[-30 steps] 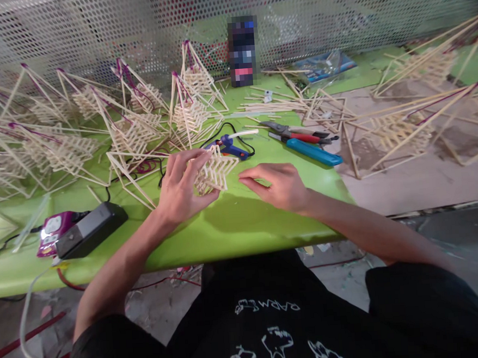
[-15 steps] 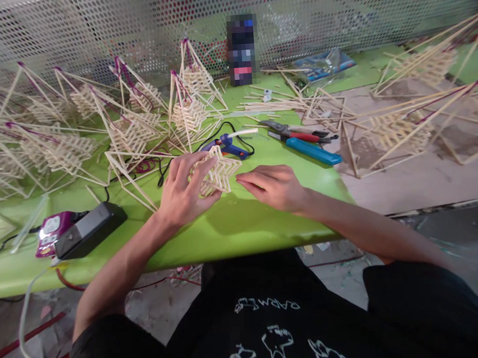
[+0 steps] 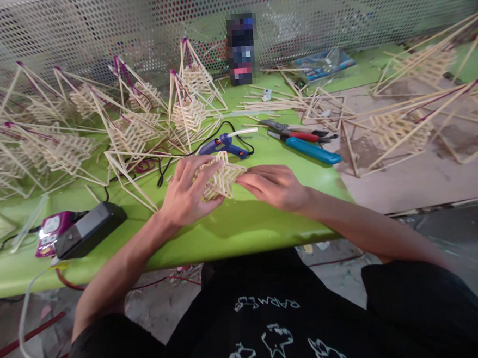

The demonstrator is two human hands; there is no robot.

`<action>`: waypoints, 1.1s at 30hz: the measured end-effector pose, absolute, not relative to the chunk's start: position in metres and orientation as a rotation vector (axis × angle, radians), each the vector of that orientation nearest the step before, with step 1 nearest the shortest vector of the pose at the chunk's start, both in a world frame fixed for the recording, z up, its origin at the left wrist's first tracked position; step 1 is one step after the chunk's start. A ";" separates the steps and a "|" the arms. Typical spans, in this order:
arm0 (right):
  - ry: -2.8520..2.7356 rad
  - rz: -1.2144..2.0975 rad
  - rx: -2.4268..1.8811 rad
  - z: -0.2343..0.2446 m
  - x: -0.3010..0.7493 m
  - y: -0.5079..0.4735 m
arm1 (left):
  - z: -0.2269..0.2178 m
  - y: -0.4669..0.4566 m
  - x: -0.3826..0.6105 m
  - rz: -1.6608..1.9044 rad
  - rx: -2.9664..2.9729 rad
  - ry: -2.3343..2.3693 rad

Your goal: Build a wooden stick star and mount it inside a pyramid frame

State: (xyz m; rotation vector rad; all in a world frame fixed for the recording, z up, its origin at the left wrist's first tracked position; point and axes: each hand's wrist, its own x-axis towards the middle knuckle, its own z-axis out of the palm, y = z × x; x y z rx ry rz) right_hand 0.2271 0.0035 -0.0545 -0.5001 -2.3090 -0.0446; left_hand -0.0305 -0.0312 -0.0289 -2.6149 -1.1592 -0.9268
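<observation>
- Your left hand (image 3: 187, 191), half curled, grips the wooden-stick lattice (image 3: 222, 177), near the blue hot-glue gun (image 3: 217, 144).
- Your right hand (image 3: 278, 188) is pinched at the lattice's right corner; what it holds, I cannot tell.

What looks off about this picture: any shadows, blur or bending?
Head view: a soft shadow on the green table below the left hand and right hand; head view: the upright dark object is pixelated beyond recognition; head view: the table's front edge seems bowed, perhaps by a wide lens, and the upper right corner darkens.
</observation>
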 end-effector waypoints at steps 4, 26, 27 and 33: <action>-2.243 -0.122 -0.483 -0.048 0.226 0.002 | -0.028 -0.028 -0.030 -1.001 -2.679 -1.195; -2.263 0.677 -0.702 -0.036 0.227 0.006 | -0.025 -0.022 -0.037 -1.070 -2.702 -1.209; -2.271 0.635 -0.711 -0.037 0.227 0.006 | -0.025 -0.022 -0.037 -1.058 -2.702 -1.210; -2.400 -0.006 -0.573 -0.045 0.233 0.009 | -0.027 -0.022 -0.038 -1.010 -2.719 -1.202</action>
